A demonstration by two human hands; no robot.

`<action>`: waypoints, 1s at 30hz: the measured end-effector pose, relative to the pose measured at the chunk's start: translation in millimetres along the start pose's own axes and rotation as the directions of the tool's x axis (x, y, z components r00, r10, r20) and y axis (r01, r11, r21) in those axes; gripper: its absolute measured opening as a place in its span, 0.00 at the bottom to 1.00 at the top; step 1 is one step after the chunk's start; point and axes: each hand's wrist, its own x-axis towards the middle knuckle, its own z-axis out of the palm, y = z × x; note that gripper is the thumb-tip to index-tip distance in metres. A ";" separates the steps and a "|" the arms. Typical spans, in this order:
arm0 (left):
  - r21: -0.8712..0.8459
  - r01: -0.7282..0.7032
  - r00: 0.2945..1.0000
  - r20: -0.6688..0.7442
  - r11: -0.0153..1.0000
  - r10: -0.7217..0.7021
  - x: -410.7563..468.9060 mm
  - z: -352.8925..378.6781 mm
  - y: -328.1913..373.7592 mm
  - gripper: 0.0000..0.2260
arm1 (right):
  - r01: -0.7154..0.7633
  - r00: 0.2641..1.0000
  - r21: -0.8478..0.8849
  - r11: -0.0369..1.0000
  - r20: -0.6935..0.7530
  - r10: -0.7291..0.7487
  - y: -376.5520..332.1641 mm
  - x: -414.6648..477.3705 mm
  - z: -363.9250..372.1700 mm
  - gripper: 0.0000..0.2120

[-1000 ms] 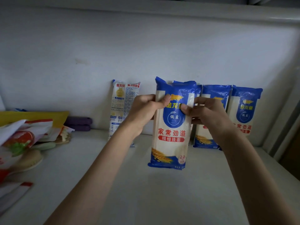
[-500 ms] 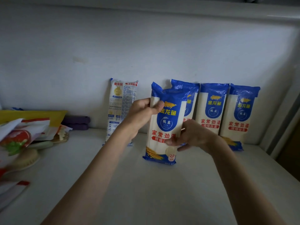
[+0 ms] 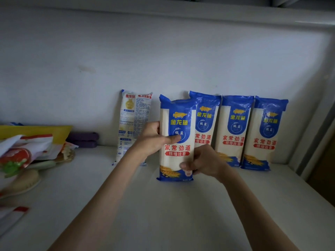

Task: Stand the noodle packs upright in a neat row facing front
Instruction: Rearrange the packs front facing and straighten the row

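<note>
A blue-and-white noodle pack (image 3: 176,124) stands upright on the white shelf (image 3: 163,214), front label toward me. My left hand (image 3: 154,140) grips its left edge with the thumb across the label. My right hand (image 3: 203,163) holds its lower right corner. Behind and to the right, three matching packs (image 3: 205,120) (image 3: 234,127) (image 3: 266,131) lean upright against the back wall, fronts facing out. To the left, one more pack (image 3: 134,120) leans on the wall with its back label showing.
A pile of food packets and a yellow bag (image 3: 27,142) lies at the left, with a dish (image 3: 23,182) and purple items (image 3: 83,139) by the wall. A side wall (image 3: 319,124) closes the shelf on the right.
The held pack has come down to the shelf and moved back toward the row. My right hand slid from its top to its lower right corner.
</note>
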 end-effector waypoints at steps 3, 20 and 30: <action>0.154 0.062 0.993 0.093 0.986 -0.076 1.9 -12.5 -5.3 0.26 | 0.078 0.991 -0.030 0.996 -0.109 -0.081 3.4 4.5 9.9 0.13; 0.208 -0.025 0.971 -0.228 0.978 0.073 7.7 -1.5 -36.1 0.24 | -0.132 0.968 -0.207 0.969 -0.237 0.081 -21.7 40.5 27.6 0.19; 0.366 0.090 0.990 -0.136 0.926 -0.042 10.0 -9.9 -33.2 0.29 | -0.173 0.952 -0.284 0.943 -0.295 0.086 -25.6 40.2 30.1 0.22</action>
